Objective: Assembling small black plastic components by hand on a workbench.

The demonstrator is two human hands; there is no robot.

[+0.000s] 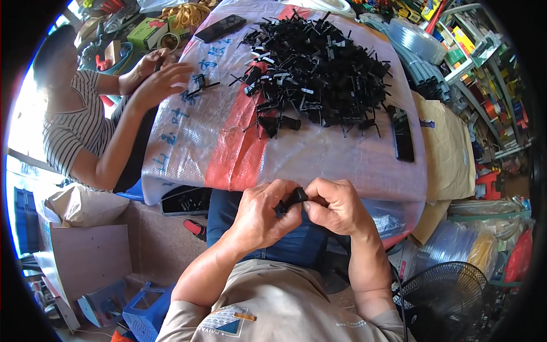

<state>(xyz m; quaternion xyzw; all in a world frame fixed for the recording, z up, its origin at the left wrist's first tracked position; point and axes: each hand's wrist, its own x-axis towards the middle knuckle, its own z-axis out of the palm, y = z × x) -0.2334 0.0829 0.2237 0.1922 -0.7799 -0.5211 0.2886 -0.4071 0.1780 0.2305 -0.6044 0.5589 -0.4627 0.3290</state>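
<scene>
Both of my hands meet over my lap, just off the table's near edge. My left hand (263, 210) is closed round a small black plastic part (296, 197), with its thumb and fingers along the sides. My right hand (337, 206) pinches at the right end of that part, thumb and forefinger pressed together. The fingers hide much of the part, so its full shape does not show. Beyond my hands, a big heap of similar black plastic parts (327, 74) with thin prongs sticking out is piled on the table.
Woven sheeting (319, 159) with a red stripe covers the table. One phone (401, 134) lies at its right edge, another (221, 28) at the far left. On the left sits a co-worker (85, 125), hands raised by the table. A black fan (441, 296) stands at lower right.
</scene>
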